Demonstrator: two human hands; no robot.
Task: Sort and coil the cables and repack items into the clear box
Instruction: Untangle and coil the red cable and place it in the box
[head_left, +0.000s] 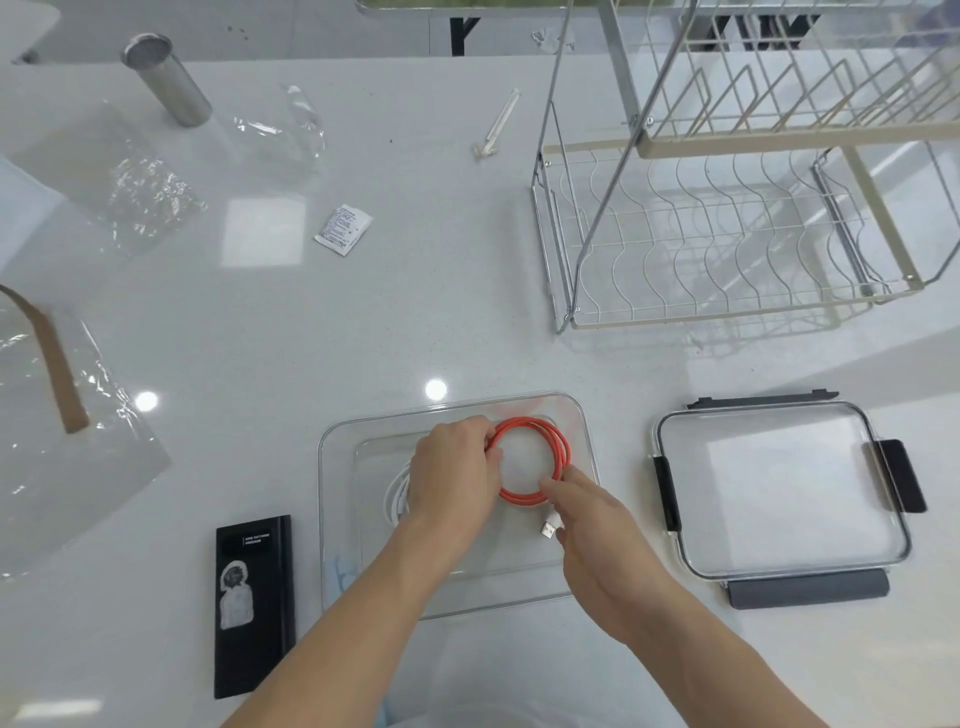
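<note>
Both hands worked over the open clear box (332, 519), which sat on the white countertop (363, 322) at the near middle of the scene; the left hand (452, 467) was closed around the left side of the coiled orange cable (561, 449), its fingers wrapped over the loops; the right hand (592, 514) lay just near and right of the coil, its fingertips pinching the strand at the coil's near-right edge, beside the white USB plug (550, 527) that stuck out toward the near side; the coil was held above the box's far-right part, and whether it touched the floor of the box could not be told; a white cable (395, 493) lay inside the box at its left, partly hidden under the left wrist; the box's lid (779, 488), clear with dark latches, rested flat on the counter just right of the box, apart from it; a black power bank (253, 603) lay left of the box, near the counter's near edge; farther off, a small white sachet (343, 228) lay left of centre, a wire dish rack (727, 234) stood at the far right, a metal cylinder (166, 78) stood at the far left, and crumpled clear plastic bags (140, 192) were spread along the left side.
</note>
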